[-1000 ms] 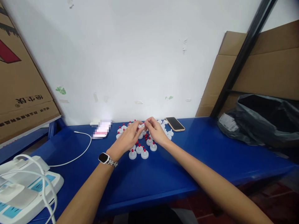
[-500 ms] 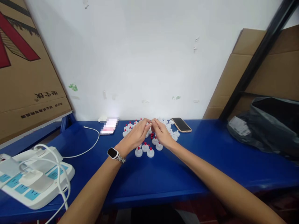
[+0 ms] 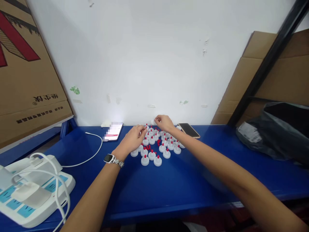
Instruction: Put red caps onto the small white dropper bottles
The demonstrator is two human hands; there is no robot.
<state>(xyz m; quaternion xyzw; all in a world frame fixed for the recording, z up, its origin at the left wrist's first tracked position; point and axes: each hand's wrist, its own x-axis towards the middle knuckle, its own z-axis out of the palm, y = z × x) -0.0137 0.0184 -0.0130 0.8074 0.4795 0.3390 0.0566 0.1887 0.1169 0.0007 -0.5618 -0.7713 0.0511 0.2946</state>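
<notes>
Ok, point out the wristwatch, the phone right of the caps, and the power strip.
wristwatch point(image 3: 108, 158), head view, on its dark face.
phone point(image 3: 189, 129), head view, middle of its dark screen.
power strip point(image 3: 38, 196), head view, on its white top.

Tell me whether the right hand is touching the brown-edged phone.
Apart. The head view shows blue table between the right hand and the phone, which lies flat further right.

Head view, forward-down over table point(image 3: 183, 180)
</notes>
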